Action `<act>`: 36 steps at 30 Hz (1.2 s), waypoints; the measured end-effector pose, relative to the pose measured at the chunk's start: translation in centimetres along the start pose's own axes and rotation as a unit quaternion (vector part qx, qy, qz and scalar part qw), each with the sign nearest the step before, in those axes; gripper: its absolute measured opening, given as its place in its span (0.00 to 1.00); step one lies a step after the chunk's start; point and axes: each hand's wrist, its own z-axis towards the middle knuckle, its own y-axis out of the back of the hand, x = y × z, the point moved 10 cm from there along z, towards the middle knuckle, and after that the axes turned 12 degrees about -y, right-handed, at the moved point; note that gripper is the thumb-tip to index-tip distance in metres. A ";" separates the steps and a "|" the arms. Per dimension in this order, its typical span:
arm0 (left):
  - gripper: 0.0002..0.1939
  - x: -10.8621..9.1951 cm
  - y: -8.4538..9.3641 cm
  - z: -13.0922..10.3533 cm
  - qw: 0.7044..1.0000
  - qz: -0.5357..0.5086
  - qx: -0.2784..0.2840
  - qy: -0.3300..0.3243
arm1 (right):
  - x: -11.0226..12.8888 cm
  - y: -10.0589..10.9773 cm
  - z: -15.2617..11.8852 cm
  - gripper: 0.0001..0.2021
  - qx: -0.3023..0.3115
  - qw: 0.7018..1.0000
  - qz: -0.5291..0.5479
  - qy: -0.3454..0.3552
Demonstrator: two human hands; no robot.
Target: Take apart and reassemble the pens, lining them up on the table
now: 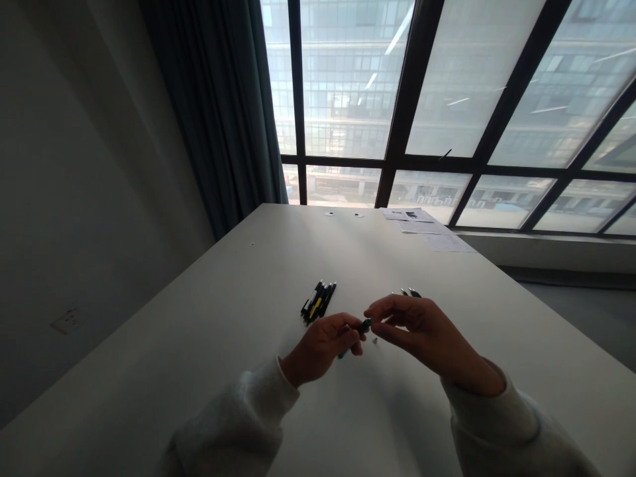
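Note:
My left hand (pixel 325 344) is closed around a dark pen (pixel 364 326) with some green on it, held at a slant above the table. My right hand (pixel 422 331) meets the pen's upper end, its thumb and index finger pinched about it. A small cone-shaped piece, perhaps a pen tip (pixel 375 340), lies on the table just below my right fingertips. Beyond my left hand is a bundle of black pens (pixel 318 301), one with a yellow part. More pens (pixel 411 292) lie behind my right hand, mostly hidden by it.
The white table (pixel 223 318) reaches to the window. Printed papers (pixel 415 222) lie at its far right corner, and two small white pieces (pixel 358 215) near the far edge. A dark curtain (pixel 218 106) hangs at the left.

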 end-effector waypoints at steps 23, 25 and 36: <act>0.15 -0.3 0.3 0.1 1.000 0.004 -0.019 -0.007 | -12.6 -2.8 3.6 0.11 0.024 0.919 -0.378 -0.107; 0.15 -0.4 0.3 0.1 1.000 0.003 -0.019 -0.009 | -12.0 -3.1 3.4 0.11 0.024 0.923 -0.372 -0.096; 0.18 -1.1 1.2 -0.1 0.996 0.063 -0.060 0.002 | -5.4 0.5 2.2 0.08 -0.011 1.000 -0.010 -0.010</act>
